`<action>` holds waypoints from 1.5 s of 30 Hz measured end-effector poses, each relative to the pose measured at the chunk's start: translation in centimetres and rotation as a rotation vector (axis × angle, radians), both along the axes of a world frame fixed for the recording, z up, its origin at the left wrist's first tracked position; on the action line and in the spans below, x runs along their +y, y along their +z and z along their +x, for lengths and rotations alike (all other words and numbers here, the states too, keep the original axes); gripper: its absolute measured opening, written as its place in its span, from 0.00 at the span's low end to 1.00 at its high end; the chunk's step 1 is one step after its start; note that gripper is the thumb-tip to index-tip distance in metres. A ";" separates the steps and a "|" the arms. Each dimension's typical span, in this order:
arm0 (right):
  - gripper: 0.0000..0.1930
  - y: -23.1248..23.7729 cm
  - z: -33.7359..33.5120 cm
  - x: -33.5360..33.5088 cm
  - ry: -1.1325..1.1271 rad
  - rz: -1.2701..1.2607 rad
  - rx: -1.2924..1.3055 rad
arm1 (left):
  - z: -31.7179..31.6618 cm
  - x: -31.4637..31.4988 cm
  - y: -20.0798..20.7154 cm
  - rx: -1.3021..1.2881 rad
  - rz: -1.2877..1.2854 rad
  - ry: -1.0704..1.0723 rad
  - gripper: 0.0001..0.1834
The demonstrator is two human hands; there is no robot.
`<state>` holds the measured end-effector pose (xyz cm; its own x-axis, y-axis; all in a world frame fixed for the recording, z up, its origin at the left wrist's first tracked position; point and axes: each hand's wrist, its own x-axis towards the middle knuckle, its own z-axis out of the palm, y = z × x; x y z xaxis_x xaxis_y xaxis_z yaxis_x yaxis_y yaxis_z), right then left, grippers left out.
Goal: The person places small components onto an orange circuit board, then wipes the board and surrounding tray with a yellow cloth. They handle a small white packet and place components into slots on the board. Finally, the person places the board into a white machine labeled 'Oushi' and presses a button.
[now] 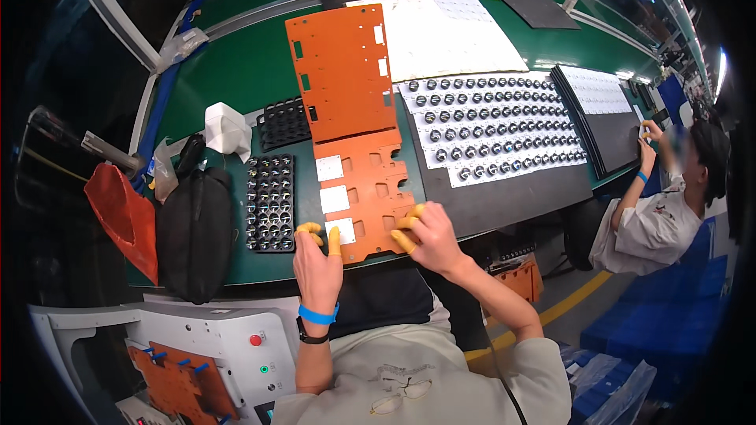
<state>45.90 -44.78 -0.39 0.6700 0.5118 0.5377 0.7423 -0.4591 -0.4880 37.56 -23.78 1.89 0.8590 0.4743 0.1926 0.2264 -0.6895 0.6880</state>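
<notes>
An orange fixture plate (376, 224) with cut-outs lies in front of me, its hinged orange lid (342, 71) raised behind it. White square plates sit along its left side, the nearest white plate (345, 228) beside my left fingers. Yellow finger covers are on both hands. My left hand (319, 271) is at the fixture's near left corner, thumb and fingers apart, one fingertip over the white plate. Over the fixture's right edge, my right hand (435, 242) has its fingers bent together; whatever they hold is too small or hidden to tell.
A black tray of round parts (270, 205) stands left, another black tray (285, 123) behind. White sheets with rows of round black parts (488, 130) lie right on a dark board (504, 205). Black bag (197, 228) and orange bag (122, 212) are left. A co-worker (657, 220) sits right.
</notes>
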 end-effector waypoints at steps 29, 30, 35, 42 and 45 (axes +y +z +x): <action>0.10 -2.0 -0.5 0.4 -0.073 0.183 -0.023 | 3.9 0.4 0.4 -0.083 -0.096 0.155 0.13; 0.10 -1.6 -0.4 0.5 -0.108 0.193 -0.046 | 3.7 0.4 0.0 -0.211 -0.226 0.133 0.12; 0.17 3.0 -2.0 1.0 0.026 0.361 0.052 | 2.1 -3.5 0.1 -0.233 -1.676 -0.430 0.20; 0.18 3.9 -2.5 0.2 0.030 0.371 0.069 | 3.7 -7.1 -0.4 -0.046 -1.830 -0.375 0.25; 0.19 4.0 -2.1 -0.3 -0.004 0.378 0.051 | 4.5 -7.4 0.0 -0.063 -1.664 -0.355 0.22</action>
<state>43.80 -45.04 3.58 0.7022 0.2811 0.6541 0.7115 -0.2421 -0.6597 42.09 -31.20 1.93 0.9702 -0.0153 -0.2417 0.1773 0.7247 0.6659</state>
